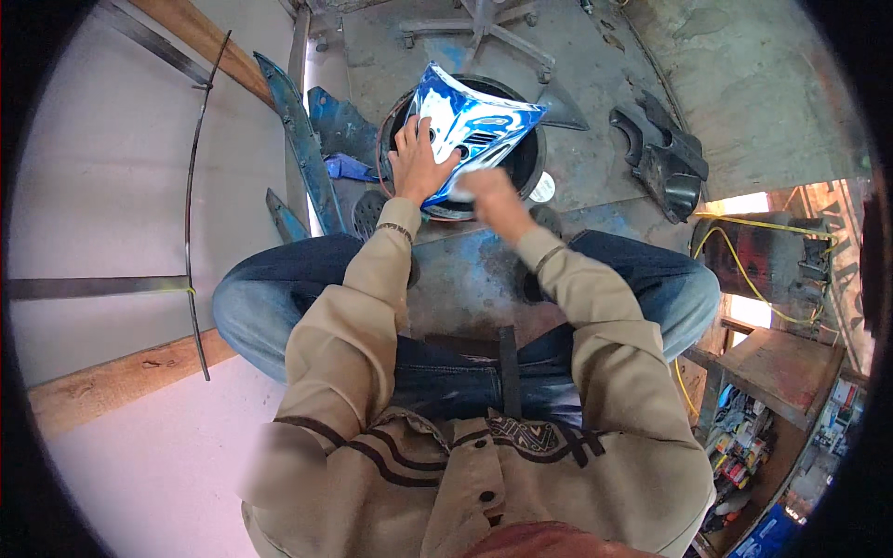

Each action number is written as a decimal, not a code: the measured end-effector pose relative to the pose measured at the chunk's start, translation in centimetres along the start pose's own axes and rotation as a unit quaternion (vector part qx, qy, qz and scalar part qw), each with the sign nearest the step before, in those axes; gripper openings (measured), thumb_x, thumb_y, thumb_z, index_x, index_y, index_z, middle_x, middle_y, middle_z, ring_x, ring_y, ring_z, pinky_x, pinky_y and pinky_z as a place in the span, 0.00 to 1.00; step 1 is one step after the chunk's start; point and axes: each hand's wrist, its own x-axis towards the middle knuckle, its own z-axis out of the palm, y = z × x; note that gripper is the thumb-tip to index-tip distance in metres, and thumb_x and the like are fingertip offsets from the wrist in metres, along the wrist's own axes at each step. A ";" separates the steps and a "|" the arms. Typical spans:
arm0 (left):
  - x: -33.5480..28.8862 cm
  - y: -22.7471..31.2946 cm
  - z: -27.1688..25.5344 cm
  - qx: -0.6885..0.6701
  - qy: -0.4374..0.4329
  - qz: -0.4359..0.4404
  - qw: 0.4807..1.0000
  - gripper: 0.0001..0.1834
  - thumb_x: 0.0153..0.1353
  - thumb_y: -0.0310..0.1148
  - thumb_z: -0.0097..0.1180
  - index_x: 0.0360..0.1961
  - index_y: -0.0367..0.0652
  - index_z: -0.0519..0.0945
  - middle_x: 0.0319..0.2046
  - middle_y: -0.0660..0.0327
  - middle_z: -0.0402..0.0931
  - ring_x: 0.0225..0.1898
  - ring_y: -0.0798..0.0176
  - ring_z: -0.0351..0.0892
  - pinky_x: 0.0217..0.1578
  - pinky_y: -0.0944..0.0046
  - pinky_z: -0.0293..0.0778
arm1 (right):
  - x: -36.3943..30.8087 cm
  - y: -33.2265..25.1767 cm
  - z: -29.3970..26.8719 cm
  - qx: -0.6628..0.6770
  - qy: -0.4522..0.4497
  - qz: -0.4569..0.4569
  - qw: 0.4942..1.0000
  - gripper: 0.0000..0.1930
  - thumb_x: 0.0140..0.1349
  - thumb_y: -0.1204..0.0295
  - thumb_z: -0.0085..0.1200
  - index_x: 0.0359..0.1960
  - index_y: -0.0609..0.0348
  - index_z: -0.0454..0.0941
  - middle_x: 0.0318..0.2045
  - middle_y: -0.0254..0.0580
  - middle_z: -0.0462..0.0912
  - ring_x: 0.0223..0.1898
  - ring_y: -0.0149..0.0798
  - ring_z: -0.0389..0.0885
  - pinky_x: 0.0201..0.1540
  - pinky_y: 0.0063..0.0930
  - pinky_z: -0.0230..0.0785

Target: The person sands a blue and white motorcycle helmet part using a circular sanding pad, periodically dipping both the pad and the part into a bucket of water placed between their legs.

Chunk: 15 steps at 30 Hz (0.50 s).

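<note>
A glossy blue and white fairing panel (484,116) with vent slots and round holes rests tilted over a round black tub (532,172). My left hand (420,163) lies on its left part, fingers spread and thumb stretched toward a hole. At the panel's lower right edge, my right hand (502,205) is closed and smeared by motion. A whitish wad (476,183) shows at its fingertips, too blurred to tell whether it is cloth or paper. Beside the tub on the right sits a small round white lid (543,189).
Dark blue panels (302,139) lean by the left wall, a bright blue piece (349,168) near them. Black plastic parts (662,153) lie to the right. A wheeled chair base (484,28) stands beyond the tub. A yellow cable (739,265) runs past a shelf (781,372) at right.
</note>
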 end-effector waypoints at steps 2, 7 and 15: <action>0.2 -0.3 -0.2 0.007 0.005 0.000 1.000 0.47 0.58 0.55 0.70 0.73 0.43 0.65 0.74 0.51 0.59 0.73 0.40 0.58 0.62 0.32 0.65 | 0.4 -3.2 0.9 0.025 -0.060 -0.039 0.997 0.19 0.52 0.84 0.57 0.47 0.58 0.85 0.50 0.45 0.87 0.60 0.50 0.81 0.64 0.46 0.69; -0.3 -0.1 -0.2 0.005 -0.004 -0.001 1.000 0.47 0.58 0.55 0.70 0.73 0.44 0.65 0.74 0.51 0.59 0.73 0.39 0.59 0.61 0.31 0.66 | 1.3 3.6 -4.0 -0.023 -0.012 0.031 0.999 0.20 0.51 0.87 0.54 0.46 0.60 0.85 0.50 0.48 0.88 0.56 0.55 0.84 0.62 0.47 0.73; 0.2 -0.2 -0.7 0.005 -0.006 -0.011 1.000 0.47 0.59 0.56 0.69 0.72 0.45 0.65 0.74 0.52 0.59 0.73 0.40 0.58 0.61 0.30 0.66 | 1.3 -1.8 -0.4 0.055 -0.033 -0.037 0.997 0.20 0.49 0.85 0.56 0.45 0.59 0.87 0.46 0.46 0.89 0.53 0.53 0.85 0.62 0.46 0.72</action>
